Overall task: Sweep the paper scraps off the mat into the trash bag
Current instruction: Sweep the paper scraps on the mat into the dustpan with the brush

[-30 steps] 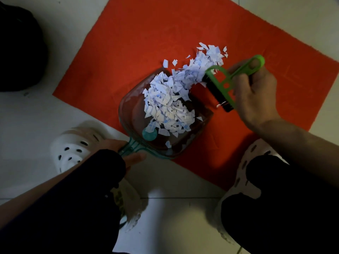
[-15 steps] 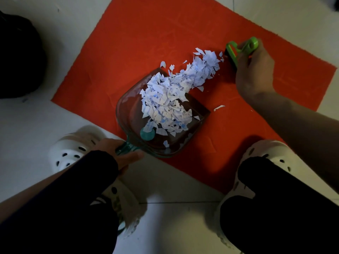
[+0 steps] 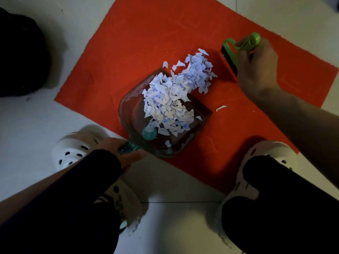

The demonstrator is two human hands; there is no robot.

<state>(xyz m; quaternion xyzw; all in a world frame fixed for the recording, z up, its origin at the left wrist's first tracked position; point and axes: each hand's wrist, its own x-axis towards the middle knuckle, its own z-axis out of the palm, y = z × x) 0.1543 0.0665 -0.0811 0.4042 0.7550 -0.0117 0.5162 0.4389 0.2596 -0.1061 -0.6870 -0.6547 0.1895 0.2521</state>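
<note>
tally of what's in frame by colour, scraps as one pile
Green: 1, brush in right hand
Teal/clear: 1, dustpan held by left hand
Red: 1, mat
White: 3, scrap pile and 2 clogs
Black: 1, bag-like shape at left
Total: 7

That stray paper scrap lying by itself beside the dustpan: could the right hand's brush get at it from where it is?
Probably yes. The lone scrap lies on bare red mat, with nothing between it and the brush in the right hand. The dustpan sits just beside it.
</note>
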